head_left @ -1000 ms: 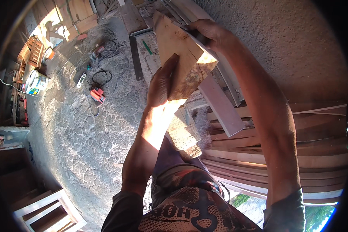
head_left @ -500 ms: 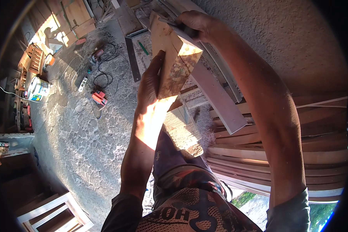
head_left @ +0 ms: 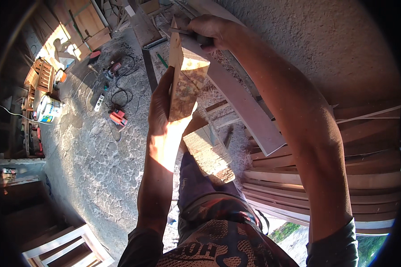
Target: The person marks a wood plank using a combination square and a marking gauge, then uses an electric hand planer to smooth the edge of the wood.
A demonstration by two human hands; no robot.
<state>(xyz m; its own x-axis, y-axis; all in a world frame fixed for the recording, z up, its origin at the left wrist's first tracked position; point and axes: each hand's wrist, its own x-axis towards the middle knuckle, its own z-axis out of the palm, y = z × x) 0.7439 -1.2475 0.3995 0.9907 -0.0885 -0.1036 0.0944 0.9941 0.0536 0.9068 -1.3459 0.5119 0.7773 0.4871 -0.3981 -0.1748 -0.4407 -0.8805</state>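
Observation:
My left hand (head_left: 159, 104) is wrapped round the lower left side of a thick wooden block (head_left: 190, 84), which is held up and tilted, its sunlit end toward me. At the block's far end my right hand (head_left: 211, 29) grips a dark tool (head_left: 181, 31); a thin, flat part of it lies across the wood's upper edge. My fingers hide most of this tool, so its kind is unclear. Beneath the block, a green pencil-like stick (head_left: 161, 59) lies beside a dark flat metal strip (head_left: 149, 69).
A long flat board (head_left: 247, 109) slants below my right forearm. A rough timber (head_left: 209, 153) is near my legs. Stacked planks (head_left: 276, 189) fill the right side. On the floor at left are a red power tool (head_left: 118, 117), cords and a white bucket (head_left: 49, 108).
The block has shifted a little left and turned, its broad left face now narrower in view. Both hands have moved left with it, and the right hand's tool shows more.

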